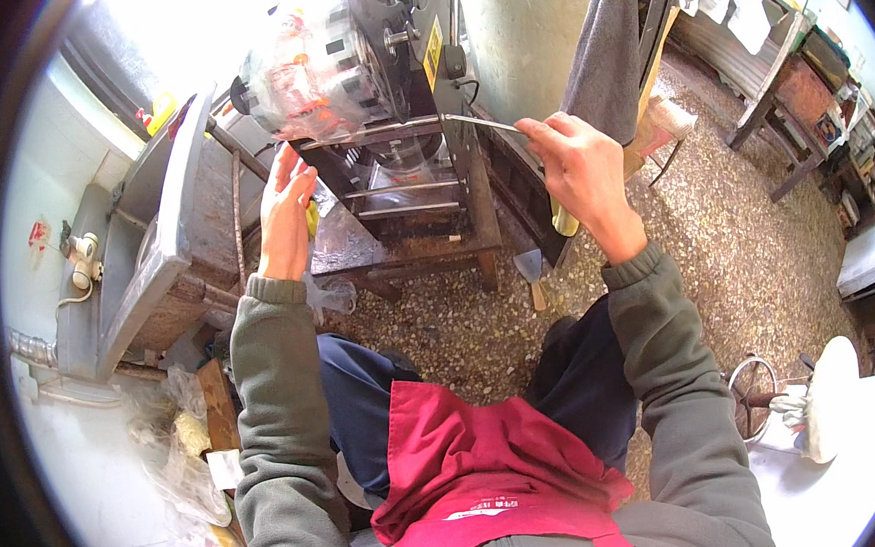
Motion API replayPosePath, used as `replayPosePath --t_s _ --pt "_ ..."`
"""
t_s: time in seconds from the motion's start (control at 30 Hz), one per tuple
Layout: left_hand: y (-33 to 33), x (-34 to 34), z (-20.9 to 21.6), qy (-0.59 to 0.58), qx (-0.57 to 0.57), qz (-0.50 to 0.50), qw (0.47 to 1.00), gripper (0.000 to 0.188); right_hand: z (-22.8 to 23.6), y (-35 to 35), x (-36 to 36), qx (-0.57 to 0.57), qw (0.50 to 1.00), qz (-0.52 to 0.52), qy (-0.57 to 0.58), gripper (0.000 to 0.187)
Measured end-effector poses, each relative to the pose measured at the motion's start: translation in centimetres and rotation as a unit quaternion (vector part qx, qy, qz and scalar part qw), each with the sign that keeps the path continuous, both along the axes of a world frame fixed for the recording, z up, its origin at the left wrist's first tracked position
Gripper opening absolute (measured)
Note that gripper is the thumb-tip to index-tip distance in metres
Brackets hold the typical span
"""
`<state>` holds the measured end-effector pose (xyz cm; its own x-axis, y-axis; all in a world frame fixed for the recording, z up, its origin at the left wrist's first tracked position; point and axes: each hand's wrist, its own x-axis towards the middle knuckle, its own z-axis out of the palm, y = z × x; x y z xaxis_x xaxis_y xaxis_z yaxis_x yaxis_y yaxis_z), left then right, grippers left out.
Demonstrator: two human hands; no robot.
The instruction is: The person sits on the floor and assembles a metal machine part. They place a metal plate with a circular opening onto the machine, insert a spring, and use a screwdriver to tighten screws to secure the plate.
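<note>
In front of me stands a black machine frame (440, 188) carrying a large roll of clear printed film (315, 75). Metal rods (374, 135) run across it below the roll. My right hand (583, 169) is closed around one end of a slim silver wrench (488, 123); the wrench's other end meets the frame's right side beside the upper rod. At the frame's left side my left hand (286, 218) is raised with its fingers stretched out, near that rod's left end. Whether its fingertips touch the frame I cannot tell.
The machine rests on a low wooden stand (407, 262). A scraper (533, 278) lies on the speckled floor (754, 204). A grey towel (601, 48) hangs at the right. Close on the left is a grey-edged bench (178, 204). A fan-like device (828, 400) stands on the white surface lower right.
</note>
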<state>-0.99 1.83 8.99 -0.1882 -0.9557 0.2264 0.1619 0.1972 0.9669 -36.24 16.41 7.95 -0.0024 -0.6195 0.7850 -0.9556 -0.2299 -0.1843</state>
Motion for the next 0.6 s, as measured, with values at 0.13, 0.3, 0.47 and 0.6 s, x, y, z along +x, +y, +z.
replayPosePath --t_s 0.13,0.3,0.47,0.6 --pt "-0.5 -0.1 0.3 0.006 0.022 0.026 0.999 0.069 0.1 -0.1 -0.3 -0.035 0.998 -0.004 0.054 0.027" --pt "-0.9 0.5 0.0 -0.012 0.008 0.02 1.0 0.066 1.5 -0.9 -1.4 -0.027 0.993 0.02 0.113 0.031" --pt "-0.9 0.6 -0.1 -0.036 -0.017 0.009 0.999 0.068 4.3 -1.9 -3.7 0.002 0.967 0.04 0.252 0.039" --pt "-0.9 0.6 -0.4 -0.05 -0.035 0.01 0.998 0.07 4.6 -1.8 -3.7 0.012 0.964 0.041 0.263 0.043"
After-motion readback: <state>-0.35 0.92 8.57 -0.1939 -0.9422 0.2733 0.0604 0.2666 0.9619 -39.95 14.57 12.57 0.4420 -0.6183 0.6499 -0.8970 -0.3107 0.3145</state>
